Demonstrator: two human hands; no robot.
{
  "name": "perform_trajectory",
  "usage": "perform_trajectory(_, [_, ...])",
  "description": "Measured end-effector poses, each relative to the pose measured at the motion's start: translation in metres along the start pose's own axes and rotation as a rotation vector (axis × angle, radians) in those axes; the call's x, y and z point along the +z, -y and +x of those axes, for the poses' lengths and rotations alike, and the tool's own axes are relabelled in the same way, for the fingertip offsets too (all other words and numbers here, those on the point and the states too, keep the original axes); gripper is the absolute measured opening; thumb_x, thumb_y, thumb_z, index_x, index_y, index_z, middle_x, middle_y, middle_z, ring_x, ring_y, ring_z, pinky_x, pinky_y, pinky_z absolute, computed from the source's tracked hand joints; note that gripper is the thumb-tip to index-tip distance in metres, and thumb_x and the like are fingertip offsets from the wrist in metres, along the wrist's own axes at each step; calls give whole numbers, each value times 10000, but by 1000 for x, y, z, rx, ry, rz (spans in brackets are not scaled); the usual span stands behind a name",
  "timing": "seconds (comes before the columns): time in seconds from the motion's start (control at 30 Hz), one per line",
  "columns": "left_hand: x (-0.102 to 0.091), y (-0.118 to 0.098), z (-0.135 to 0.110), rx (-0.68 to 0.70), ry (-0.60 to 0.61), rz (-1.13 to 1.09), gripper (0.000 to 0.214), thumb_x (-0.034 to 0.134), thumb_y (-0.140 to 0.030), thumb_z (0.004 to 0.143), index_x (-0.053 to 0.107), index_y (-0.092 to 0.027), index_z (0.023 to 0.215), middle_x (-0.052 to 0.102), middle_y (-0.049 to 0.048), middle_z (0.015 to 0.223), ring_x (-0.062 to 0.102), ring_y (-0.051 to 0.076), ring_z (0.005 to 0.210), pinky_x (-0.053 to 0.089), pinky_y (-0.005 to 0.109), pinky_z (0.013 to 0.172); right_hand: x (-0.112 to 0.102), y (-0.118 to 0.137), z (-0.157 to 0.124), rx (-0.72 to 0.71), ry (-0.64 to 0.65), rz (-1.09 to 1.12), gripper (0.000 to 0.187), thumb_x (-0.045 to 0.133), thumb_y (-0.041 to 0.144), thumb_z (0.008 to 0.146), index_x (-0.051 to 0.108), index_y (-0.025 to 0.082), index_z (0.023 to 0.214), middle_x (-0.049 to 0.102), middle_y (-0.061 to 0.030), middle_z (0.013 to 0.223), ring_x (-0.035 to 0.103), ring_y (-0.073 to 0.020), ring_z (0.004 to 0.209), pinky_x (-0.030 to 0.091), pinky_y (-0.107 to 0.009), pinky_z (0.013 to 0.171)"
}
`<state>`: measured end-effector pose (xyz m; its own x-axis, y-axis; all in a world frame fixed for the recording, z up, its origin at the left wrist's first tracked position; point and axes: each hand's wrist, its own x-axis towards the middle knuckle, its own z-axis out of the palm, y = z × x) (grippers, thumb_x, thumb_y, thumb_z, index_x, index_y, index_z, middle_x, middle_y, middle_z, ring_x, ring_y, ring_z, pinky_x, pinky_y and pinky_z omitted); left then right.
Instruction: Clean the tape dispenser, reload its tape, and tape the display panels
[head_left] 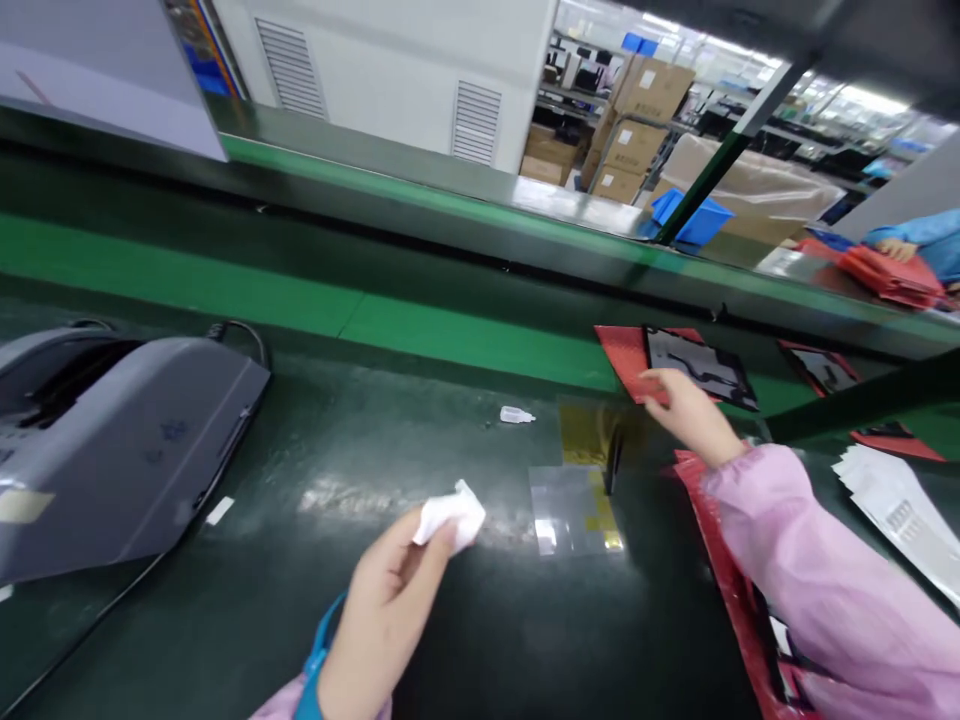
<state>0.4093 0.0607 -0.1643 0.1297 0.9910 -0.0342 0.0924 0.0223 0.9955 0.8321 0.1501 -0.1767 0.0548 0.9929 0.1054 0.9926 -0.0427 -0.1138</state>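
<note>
Dark marks on the side of the grey machine (142, 450) and print on the white sheets (896, 510) at the right are too blurred to read. One crumpled white wipe (459, 515) is above the dark green tabletop (472, 640), pinched between the thumb and fingers of the left hand (386, 595). That hand comes up from the bottom edge, angled to the right, one blue band (319, 645) round its wrist. One small dropper bottle (516, 415) lies on its side beyond the wipe. The right hand (690, 410) reaches forward and inward from a pink sleeve (832, 560), its thumb and forefinger parted, near one flat black-edged panel (701, 365) lying partly over a red bag (622, 355); whether the fingers touch either, I cannot tell.
</note>
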Motion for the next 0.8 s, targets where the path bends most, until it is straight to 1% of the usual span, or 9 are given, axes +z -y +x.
perform_trajectory(0.07, [-5,-5,25,195,18,209,225,577,-349,948,738,-191,943,732,62,873,678,197,791,534,248,732,-11,-41,8,104,-5,-107,507,462,73,866,555,91,1364,557,-229,1403,578,-347,1255,475,-478,1046])
perform_trajectory(0.17, [9,-4,72,472,137,520,347,412,-169,962,727,-195,1105,747,84,1059,704,217,968,551,288,886,-17,-82,14,197,88,-229,623,487,20,781,579,117,1390,532,-224,1465,596,-440,1211,502,-600,951])
perform_trajectory(0.27, [42,13,115,563,320,809,484,350,-65,936,631,-158,1319,655,127,1367,614,241,1267,474,378,1104,-11,-99,22,166,179,-287,690,492,1,781,546,156,1450,536,-186,1484,584,-407,1262,526,-542,933])
perform_trajectory(0.33, [64,28,132,575,403,883,477,427,-39,885,638,-133,1303,645,147,1384,582,265,1319,463,402,1129,-4,-101,28,115,202,-312,693,472,9,832,494,175,1504,608,-176,1411,640,-337,1200,532,-441,918])
perform_trajectory(0.4, [77,44,138,590,447,906,465,480,-47,856,643,-109,1287,637,174,1386,548,299,1357,448,451,1147,1,-100,35,85,209,-343,648,465,48,887,476,178,1522,714,-176,1232,719,-292,995,530,-376,835])
perform_trajectory(0.47, [80,57,136,614,464,920,462,472,-75,877,616,-86,1316,599,202,1422,495,320,1402,413,507,1171,6,-97,40,86,196,-381,610,469,90,917,475,163,1523,763,-169,1039,728,-273,811,509,-351,730])
perform_trajectory(0.6, [70,75,132,632,470,821,446,389,-121,942,593,-124,1338,560,172,1475,435,279,1451,364,509,1206,6,-90,47,157,108,-456,573,469,127,930,489,128,1503,756,-173,907,719,-294,773,440,-328,633])
perform_trajectory(0.7, [64,77,135,549,466,618,393,412,-152,932,636,-193,1251,616,109,1429,482,236,1417,357,464,1214,-14,-83,49,251,-5,-472,550,460,202,966,471,123,1510,753,-190,956,718,-319,797,418,-331,615])
perform_trajectory(0.8, [62,68,137,491,399,491,318,492,-225,907,648,-205,1184,688,109,1293,594,261,1286,429,447,1147,-57,-82,41,315,-209,-230,541,597,212,907,542,132,1439,757,-166,1051,714,-283,845,451,-322,674])
